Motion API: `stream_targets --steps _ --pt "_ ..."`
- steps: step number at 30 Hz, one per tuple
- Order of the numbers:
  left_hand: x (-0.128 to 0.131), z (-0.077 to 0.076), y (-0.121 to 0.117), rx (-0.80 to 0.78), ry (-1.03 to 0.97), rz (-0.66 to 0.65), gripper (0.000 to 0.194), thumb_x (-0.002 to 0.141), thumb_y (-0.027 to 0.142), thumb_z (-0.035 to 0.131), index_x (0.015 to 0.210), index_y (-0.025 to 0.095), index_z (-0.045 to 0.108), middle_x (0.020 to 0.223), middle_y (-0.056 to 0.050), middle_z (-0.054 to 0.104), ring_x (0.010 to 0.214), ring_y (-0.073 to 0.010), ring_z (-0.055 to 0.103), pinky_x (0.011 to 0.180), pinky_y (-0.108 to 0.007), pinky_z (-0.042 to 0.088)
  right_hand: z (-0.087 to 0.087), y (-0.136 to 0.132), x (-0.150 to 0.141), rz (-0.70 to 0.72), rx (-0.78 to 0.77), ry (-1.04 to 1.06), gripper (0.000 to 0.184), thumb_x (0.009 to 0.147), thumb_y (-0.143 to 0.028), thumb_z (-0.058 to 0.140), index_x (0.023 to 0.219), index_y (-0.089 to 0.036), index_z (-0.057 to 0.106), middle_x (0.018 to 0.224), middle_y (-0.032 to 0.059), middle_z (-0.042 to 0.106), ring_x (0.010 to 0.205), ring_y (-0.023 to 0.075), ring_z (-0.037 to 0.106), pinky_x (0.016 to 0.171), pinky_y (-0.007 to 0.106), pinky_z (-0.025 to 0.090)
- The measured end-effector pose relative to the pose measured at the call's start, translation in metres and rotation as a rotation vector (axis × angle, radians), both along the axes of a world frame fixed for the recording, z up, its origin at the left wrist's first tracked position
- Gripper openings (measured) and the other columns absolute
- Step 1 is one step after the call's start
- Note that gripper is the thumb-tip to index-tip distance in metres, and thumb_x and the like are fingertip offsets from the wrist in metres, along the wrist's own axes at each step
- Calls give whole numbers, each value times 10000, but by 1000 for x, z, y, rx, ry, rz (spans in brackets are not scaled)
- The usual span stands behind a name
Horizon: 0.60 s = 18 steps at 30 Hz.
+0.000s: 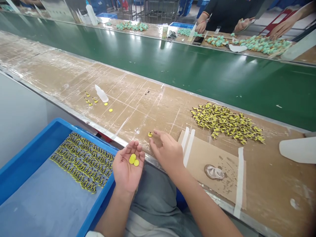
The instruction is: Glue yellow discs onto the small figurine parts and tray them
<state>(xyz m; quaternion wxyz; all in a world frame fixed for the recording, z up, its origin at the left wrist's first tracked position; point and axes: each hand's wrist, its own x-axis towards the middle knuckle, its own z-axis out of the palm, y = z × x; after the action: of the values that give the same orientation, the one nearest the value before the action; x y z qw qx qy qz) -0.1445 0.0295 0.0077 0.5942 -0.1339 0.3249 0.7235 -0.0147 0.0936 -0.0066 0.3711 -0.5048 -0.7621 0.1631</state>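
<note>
My left hand [128, 166] is palm up and cupped, holding a few small round yellow discs [136, 162] near the table edge. Just right of it, my right hand [169, 149] hovers low over the table with thumb and forefinger apart. Close to those fingertips, a small yellow-and-dark figure on a yellow disc base [150, 134] stands on the table. A large heap of yellow-and-dark figures [227, 121] lies to the right. Beside my left arm, a blue tray [56, 123] contains rows of similar figures [84, 161].
A white squeeze bottle [101, 93] lies near several based figures [90, 101] and loose discs. Taped cardboard [207, 154] carries a wet, clear blob [214, 172]. Beyond the green conveyor belt [148, 56], other people's hands work by mint-green pieces [266, 45].
</note>
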Motion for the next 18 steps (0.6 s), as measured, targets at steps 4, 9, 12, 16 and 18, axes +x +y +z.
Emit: stream_targets --steps 4,9,12,16,18 --pt "11 2 -2 0 18 -23 292 859 202 488 939 97 748 1029 -138 749 976 -223 703 893 -361 558 17 -37 14 126 -114 201 139 859 -260 681 994 -227 684 800 -4 716 486 102 505 512 240 455" --pt "36 7 -6 72 -19 -132 374 890 285 456 970 77 756 1159 -181 723 1153 -282 650 1060 -427 460 19 -70 25 217 -275 222 198 838 -225 702 1036 -225 698 967 32 716 512 90 512 489 233 453" --pt "48 10 -8 88 -38 -156 385 895 294 451 964 75 759 1152 -179 727 1164 -292 643 1085 -438 436 17 -73 33 188 -331 225 233 817 -206 728 1047 -224 701 931 27 715 535 97 542 493 228 468" --pt "60 13 -12 63 -81 -196 381 892 286 462 917 55 765 1072 -186 742 1091 -292 676 1059 -438 463 23 -73 44 164 -427 307 275 740 -136 785 985 -236 711 747 -31 697 463 80 512 455 204 462" --pt "65 14 -13 38 -97 -204 354 886 271 479 877 65 767 987 -166 750 1014 -269 698 1022 -429 495 28 -75 53 164 -407 351 277 723 -95 791 947 -235 707 711 -43 694 477 81 550 468 191 478"
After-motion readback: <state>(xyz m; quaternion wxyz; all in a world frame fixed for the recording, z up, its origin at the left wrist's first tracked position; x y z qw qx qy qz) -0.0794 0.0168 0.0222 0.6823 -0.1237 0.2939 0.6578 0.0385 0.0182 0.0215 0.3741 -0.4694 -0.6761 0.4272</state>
